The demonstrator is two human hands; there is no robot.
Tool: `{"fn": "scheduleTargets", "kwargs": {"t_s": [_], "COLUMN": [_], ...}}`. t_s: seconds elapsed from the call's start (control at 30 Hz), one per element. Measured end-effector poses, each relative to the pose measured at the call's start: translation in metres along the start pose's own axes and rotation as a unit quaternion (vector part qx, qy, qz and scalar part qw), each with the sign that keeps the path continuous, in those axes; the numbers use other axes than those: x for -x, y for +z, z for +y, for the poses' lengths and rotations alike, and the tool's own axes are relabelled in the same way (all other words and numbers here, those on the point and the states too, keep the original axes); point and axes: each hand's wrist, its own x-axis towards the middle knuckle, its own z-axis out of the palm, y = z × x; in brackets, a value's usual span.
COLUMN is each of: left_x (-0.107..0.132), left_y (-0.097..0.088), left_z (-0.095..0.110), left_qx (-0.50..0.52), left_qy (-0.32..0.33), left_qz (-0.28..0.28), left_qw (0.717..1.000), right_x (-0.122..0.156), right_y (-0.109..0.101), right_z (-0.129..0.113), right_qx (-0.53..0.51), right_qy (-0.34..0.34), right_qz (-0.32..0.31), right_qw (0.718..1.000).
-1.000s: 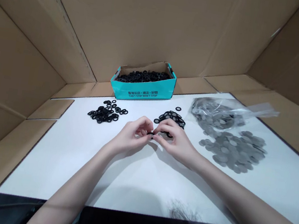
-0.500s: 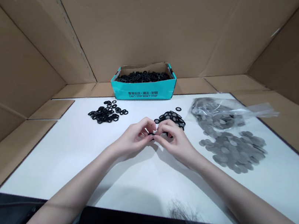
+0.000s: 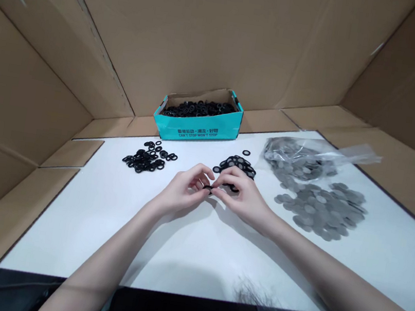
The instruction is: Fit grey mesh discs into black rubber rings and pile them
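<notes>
A small black ring (image 3: pixel 208 188) is pinched between my two hands over the middle of the white table (image 3: pixel 184 256). My left hand (image 3: pixel 186 187) grips its left side, the thumb in front and the fingers curled behind. On the opposite side, my right hand (image 3: pixel 239 195) closes thumb and index finger at its edge. Whether a grey disc sits in this ring is hidden by my fingertips. Just behind my right hand lies a pile of black rings with grey discs in them (image 3: pixel 238 164). A heap of loose black rings (image 3: pixel 144 160) is left of my hands.
At the back stands a turquoise box (image 3: pixel 198 129) full of black rings. Many thin grey discs (image 3: pixel 324 209) are spread on the right, in front of a clear plastic bag (image 3: pixel 300 158) holding more. One ring (image 3: pixel 246 153) lies alone. Cardboard walls (image 3: pixel 210 31) surround the table.
My fingers have loosened slightly around the ring, and more of it shows now. The view has shifted a little; the piles are as they were.
</notes>
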Motion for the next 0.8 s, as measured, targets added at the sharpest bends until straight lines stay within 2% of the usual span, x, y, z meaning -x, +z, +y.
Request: {"fn": "scheduleTargets", "kwargs": {"t_s": [0.37,0.67,0.8], "left_x": [0.0016,0.0028,0.0018], "left_y": [0.0043,-0.0017,0.0005], "left_z": [0.0005,0.0081,0.0046], "left_qx": [-0.019,-0.056,-0.048], "left_qy": [0.014,0.043,0.028], "left_qz": [0.021,-0.048,-0.006], "left_qw": [0.999,0.996,0.998], "right_x": [-0.0004,0.0025,0.0007], "right_y": [-0.0012,0.002,0.0018], "right_z": [-0.0008,-0.0055,-0.0007], "right_qx": [-0.002,-0.022,-0.02], "right_qy": [-0.014,-0.024,-0.009], "right_qz": [0.005,0.003,0.004], "right_qw": [1.0,0.999,1.0]}}
